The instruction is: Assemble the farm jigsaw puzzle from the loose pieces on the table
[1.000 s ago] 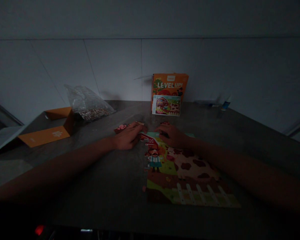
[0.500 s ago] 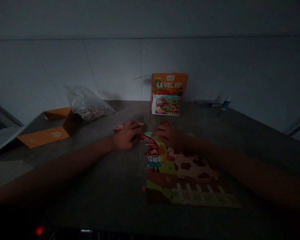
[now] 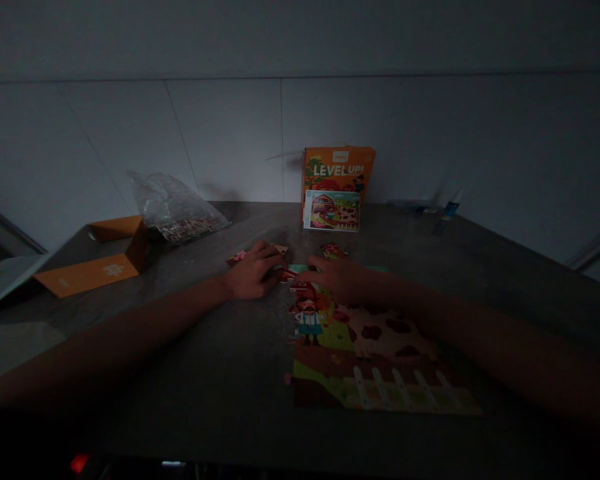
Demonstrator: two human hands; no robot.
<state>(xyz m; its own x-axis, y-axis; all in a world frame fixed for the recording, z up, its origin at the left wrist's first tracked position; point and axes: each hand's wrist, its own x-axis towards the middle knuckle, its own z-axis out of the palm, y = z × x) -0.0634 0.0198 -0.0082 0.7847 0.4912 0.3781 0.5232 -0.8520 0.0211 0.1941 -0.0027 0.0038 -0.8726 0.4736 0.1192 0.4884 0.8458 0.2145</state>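
A partly assembled farm jigsaw puzzle (image 3: 380, 353) lies flat on the table, showing a farmer, a cow and a white fence. My left hand (image 3: 253, 273) is at its upper left corner, fingers curled down on a small red puzzle piece (image 3: 284, 275) beside the puzzle's edge. My right hand (image 3: 337, 277) lies over the upper part of the picture, fingers stretched out on the barn area and holding nothing visible. Loose puzzle pieces (image 3: 237, 257) lie just behind my left hand, and another piece (image 3: 334, 250) sits beyond my right hand. The dim light hides fingertip detail.
An orange box (image 3: 340, 170) stands against the wall with a picture card (image 3: 332, 211) leaning on it. To the left are a clear plastic bag (image 3: 173, 207) and an open orange box part (image 3: 93, 270). A small bottle (image 3: 451, 208) stands back right.
My right hand has slid a little left and toward me, covering more of the barn and uncovering the loose piece behind it. My left hand has stayed nearly still.
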